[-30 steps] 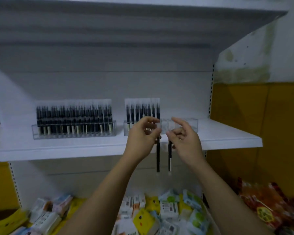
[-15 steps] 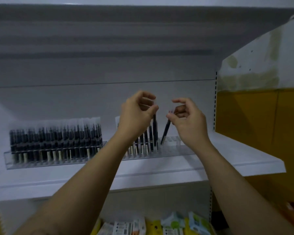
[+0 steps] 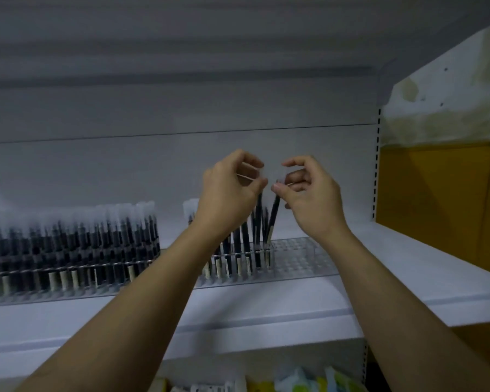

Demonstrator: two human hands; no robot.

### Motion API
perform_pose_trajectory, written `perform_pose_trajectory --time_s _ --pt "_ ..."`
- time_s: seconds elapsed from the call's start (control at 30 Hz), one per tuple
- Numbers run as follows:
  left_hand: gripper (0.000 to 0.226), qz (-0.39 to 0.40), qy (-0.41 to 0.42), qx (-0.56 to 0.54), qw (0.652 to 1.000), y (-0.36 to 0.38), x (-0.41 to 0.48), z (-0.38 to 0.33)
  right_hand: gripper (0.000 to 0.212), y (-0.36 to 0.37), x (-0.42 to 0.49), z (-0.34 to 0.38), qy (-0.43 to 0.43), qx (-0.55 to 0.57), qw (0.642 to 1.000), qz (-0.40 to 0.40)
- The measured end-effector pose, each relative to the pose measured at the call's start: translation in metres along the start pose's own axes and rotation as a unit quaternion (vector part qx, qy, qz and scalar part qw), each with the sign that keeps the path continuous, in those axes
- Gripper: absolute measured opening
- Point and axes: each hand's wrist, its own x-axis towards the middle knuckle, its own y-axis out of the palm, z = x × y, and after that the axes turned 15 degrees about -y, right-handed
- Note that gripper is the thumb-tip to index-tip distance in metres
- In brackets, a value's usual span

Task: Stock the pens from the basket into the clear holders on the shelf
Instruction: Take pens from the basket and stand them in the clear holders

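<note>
Two clear pen holders stand on the white shelf point(image 3: 393, 278). The left holder point(image 3: 68, 290) is full of dark pens with clear caps. The right holder point(image 3: 300, 264) is filled on its left part and has bare holes on its right. My left hand point(image 3: 229, 193) pinches the top of a dark pen point(image 3: 257, 222) that stands in the right holder. My right hand point(image 3: 309, 193) pinches the top of another dark pen point(image 3: 272, 222), tilted, with its lower end in a hole beside the first. The basket is out of view.
The shelf's back panel is white and another shelf hangs overhead. A yellow wall point(image 3: 441, 199) lies to the right. Colourful small packets point(image 3: 294, 380) lie on the level below the shelf.
Both hands rose from below the shelf edge to above the right holder. The two pens went from hanging in front of the shelf to having their lower ends in the holder's holes.
</note>
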Motion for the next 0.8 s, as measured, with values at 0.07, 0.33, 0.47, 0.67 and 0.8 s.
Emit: perform_pose_trajectory --time_s 0.07,0.33,0.47,0.67,0.8 --pt "0.016 -0.004 -0.005 0.006 1.000 -0.001 0.003 0.000 0.031 -0.001 0.002 -0.001 0.000 -0.005 1.000 0.005" --pt "0.016 -0.016 -0.036 0.002 0.999 -0.005 0.006 0.005 0.031 -0.004 0.004 -0.007 0.019 -0.017 1.000 0.014" --pt "0.017 -0.015 -0.042 0.001 0.999 -0.008 0.008 0.001 0.033 -0.001 0.007 -0.002 0.003 -0.037 0.998 0.050" --pt "0.016 0.031 -0.055 0.062 0.996 -0.004 0.005 0.004 0.025 0.008 0.003 0.002 0.001 -0.066 0.991 0.113" --pt "0.018 0.058 -0.060 0.170 0.982 0.001 -0.001 0.012 0.021 0.002 -0.014 -0.004 0.007 -0.108 0.981 0.161"
